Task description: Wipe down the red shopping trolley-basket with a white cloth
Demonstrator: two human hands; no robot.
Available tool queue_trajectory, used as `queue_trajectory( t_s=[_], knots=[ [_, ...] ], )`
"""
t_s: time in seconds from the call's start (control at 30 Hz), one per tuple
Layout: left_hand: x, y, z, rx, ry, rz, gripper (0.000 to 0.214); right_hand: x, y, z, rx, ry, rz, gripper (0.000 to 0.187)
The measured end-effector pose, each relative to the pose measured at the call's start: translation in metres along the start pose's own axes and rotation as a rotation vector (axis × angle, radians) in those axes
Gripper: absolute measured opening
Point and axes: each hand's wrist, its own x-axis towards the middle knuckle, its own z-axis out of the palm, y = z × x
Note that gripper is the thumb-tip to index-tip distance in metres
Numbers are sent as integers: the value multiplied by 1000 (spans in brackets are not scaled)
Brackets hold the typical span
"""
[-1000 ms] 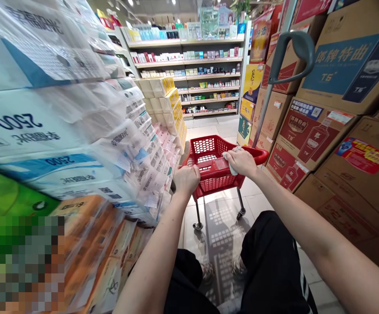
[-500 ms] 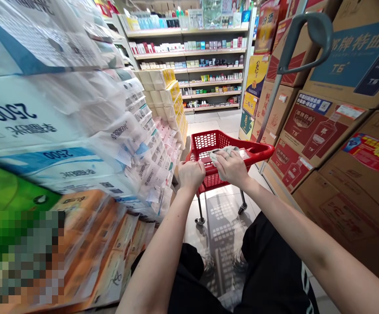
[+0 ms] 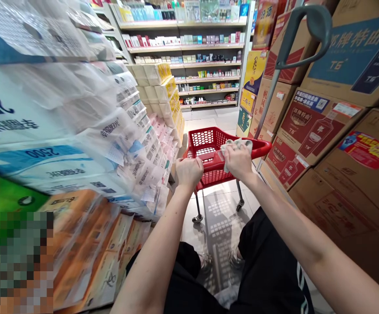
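Observation:
A red plastic shopping cart (image 3: 214, 175) on metal legs with casters stands in front of my knees. My left hand (image 3: 190, 171) is wrapped round the left part of its near rim. My right hand (image 3: 239, 161) grips a pale patterned cloth (image 3: 233, 144) and presses it against the rim to the right of the middle. Part of the cloth is hidden under my fingers. The cart's basket has a perforated wall that shows beyond my hands. A grey pole with a dark grey loop handle (image 3: 282, 43) rises at the cart's right side.
Stacked tissue packs (image 3: 111, 126) wall the left side, with orange packs (image 3: 78, 235) low down. Cardboard cartons (image 3: 326, 135) are piled on the right. A shelf unit (image 3: 186, 46) full of small goods stands across the far end of the tiled aisle.
My right hand has slid the cloth rightward along the cart's rim, and its fingers are more curled now. The left hand keeps its grip. The view has shifted slightly.

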Motion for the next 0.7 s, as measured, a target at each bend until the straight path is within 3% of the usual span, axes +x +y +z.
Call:
queue_trajectory(
  t_s=[0.1,0.2,0.27,0.37,0.5,0.57,0.63,0.7],
  knots=[
    [2,-2,1,24,-1,-4,57,-9,-28,3,43,46,-81,43],
    [2,-7,1,25,-16,-6,57,-22,-36,4,45,35,-201,41],
    [2,-12,0,10,-36,6,57,-34,-26,7,31,3,-293,40],
    [2,-21,-1,-7,-66,65,57,-51,11,14,-3,-42,-348,39],
    [2,-31,-1,-15,-81,133,55,-57,73,17,-59,13,-157,42],
    [3,-33,0,-19,-79,143,55,-53,90,13,-61,27,-80,44],
    [3,-32,1,-18,-70,136,55,-47,87,10,-37,35,-33,45],
    [3,-29,1,-7,-59,111,55,-42,67,8,-3,56,16,46]
  ],
)
